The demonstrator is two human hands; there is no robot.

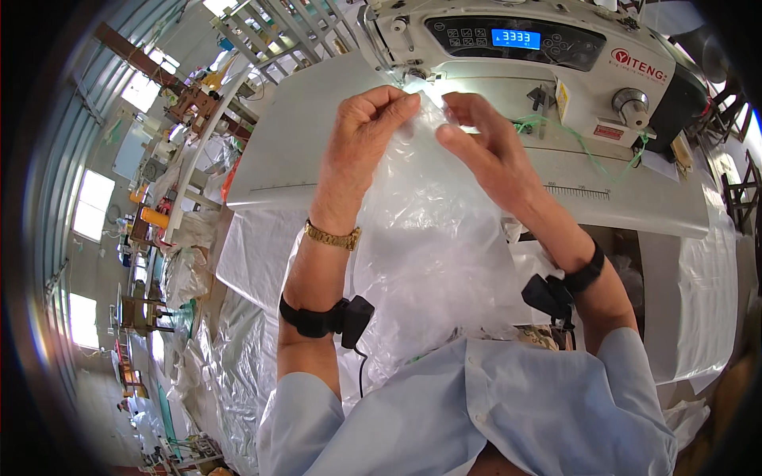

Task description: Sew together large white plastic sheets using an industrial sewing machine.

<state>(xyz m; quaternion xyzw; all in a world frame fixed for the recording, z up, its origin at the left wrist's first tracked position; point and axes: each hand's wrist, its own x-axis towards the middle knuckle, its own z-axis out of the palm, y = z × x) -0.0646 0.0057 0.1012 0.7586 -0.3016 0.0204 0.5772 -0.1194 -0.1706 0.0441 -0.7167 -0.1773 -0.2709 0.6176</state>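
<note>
A clear plastic sheet [432, 206] hangs from my hands down over the table's front edge into my lap. My left hand [367, 131] pinches its upper edge between thumb and fingers, just in front of the needle area. My right hand [488, 147] is beside the sheet's top right, thumb and fingers apart, with nothing visible gripped between them. Directly beyond both hands stands a white sewing machine [508, 75], its lamp lighting the spot under the head. The needle and presser foot are partly hidden by glare and my fingers.
The pale machine table [278, 151] reaches to both sides. Green thread [591, 151] lies loosely on its right part. More plastic sheeting [254, 365] is heaped at the left, and a white sheet [690, 293] hangs at the right. A metal rack [274, 36] stands behind.
</note>
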